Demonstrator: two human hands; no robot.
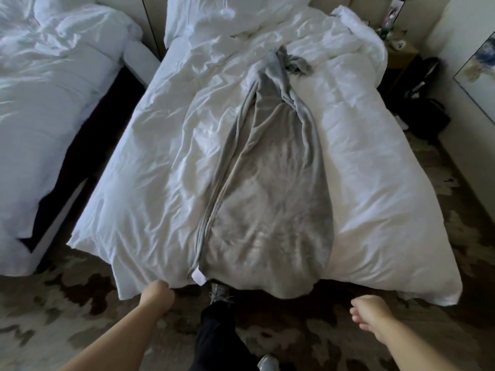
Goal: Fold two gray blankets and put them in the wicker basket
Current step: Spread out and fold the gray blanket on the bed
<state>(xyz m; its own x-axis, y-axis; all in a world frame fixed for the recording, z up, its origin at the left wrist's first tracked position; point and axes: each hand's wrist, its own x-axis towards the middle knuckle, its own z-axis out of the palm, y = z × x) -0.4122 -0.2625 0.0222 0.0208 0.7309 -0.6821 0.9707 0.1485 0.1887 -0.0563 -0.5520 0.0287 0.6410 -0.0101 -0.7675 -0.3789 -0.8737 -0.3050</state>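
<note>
Fingers [357,318] of the right hand [371,314] are loosely curled, empty; those of the left hand [158,293] are hidden at the duvet [134,183] edge, grip not discernible. Gray blanket [267,196] is laid lengthwise on the duvet; a crooked fold could be caused by its bunched far end. Basket and second blanket are unseen

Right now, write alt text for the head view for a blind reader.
A gray blanket lies lengthwise, bunched at its far end, on a rumpled white duvet. The left hand is curled at the duvet's near edge; the right hand hangs free, holding nothing.
</note>
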